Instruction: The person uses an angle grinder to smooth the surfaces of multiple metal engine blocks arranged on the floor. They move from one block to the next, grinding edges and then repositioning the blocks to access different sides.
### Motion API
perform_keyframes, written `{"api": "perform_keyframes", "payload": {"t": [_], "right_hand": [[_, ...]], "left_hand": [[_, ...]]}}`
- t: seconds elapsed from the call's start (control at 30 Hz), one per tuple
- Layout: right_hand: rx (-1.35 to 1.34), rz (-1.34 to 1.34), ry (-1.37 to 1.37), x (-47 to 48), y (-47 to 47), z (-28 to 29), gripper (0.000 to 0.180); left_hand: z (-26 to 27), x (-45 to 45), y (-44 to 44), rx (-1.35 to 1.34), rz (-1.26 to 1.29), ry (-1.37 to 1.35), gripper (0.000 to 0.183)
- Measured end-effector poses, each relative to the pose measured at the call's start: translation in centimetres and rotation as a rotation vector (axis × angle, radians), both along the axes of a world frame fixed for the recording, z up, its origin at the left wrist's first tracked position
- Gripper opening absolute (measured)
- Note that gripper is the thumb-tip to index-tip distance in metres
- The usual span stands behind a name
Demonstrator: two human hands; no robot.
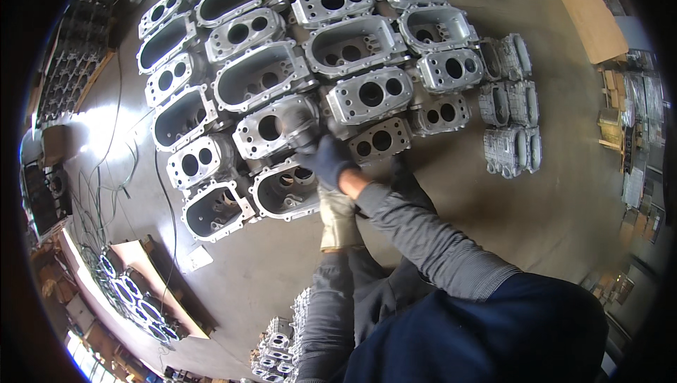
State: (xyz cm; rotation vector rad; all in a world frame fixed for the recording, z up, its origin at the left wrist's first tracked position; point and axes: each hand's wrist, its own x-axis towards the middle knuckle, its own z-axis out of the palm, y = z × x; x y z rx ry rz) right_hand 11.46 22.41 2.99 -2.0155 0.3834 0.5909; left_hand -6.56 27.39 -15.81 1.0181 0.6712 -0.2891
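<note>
My right hand (pixel 330 160), in a dark blue knit glove, is closed around a dark, motion-blurred tool (pixel 300 128), probably a hand-held power tool. Its round end lies over the right part of a cast-metal housing (pixel 256 137) with two large round holes; the blur hides whether they touch. My left hand (pixel 337 211) wears a pale gauntlet glove and sits just below my right wrist. Its fingers are hidden, so its grip cannot be seen. Beside it lies an open-topped housing (pixel 277 208), and to the right of the tool is another two-holed housing (pixel 381 141).
Rows of similar castings (pixel 354 47) cover the floor ahead. Smaller castings (pixel 510 150) are stacked at right. Cables (pixel 113 166) trail across the floor at left, near a wooden board (pixel 158 288) beside ring-shaped parts (pixel 135 298). A cardboard sheet (pixel 592 22) is at far right.
</note>
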Motion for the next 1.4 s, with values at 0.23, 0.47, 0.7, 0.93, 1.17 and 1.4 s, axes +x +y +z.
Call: {"api": "perform_keyframes", "payload": {"t": [0.23,0.47,0.7,0.93,1.17,1.4], "right_hand": [[0.016,-0.439,-0.067,-0.9,-16.4,-0.3,0.052],[-0.090,-0.408,-0.079,2.2,-22.4,-2.4,0.071],[-0.067,-0.024,0.155,5.3,-15.4,-3.8,0.074],[-0.155,0.067,0.143,-0.8,-16.1,-0.7,0.073],[-0.147,-0.050,0.113,2.5,-17.1,-1.6,0.068],[-0.232,0.097,0.193,3.7,-13.3,0.6,0.079]], "left_hand": [[11.4,5.1,-12.8,0.498,-0.721,-0.097,0.039],[12.0,10.4,-18.1,1.237,-0.977,-0.466,0.030],[7.3,7.7,-13.3,1.682,-1.923,-0.462,0.034],[8.3,0.0,-15.8,1.535,-1.558,-0.278,0.050],[6.5,3.1,-17.8,1.786,-1.475,-0.413,0.061],[8.3,2.9,-13.5,1.512,-1.431,-0.286,0.055]]}}
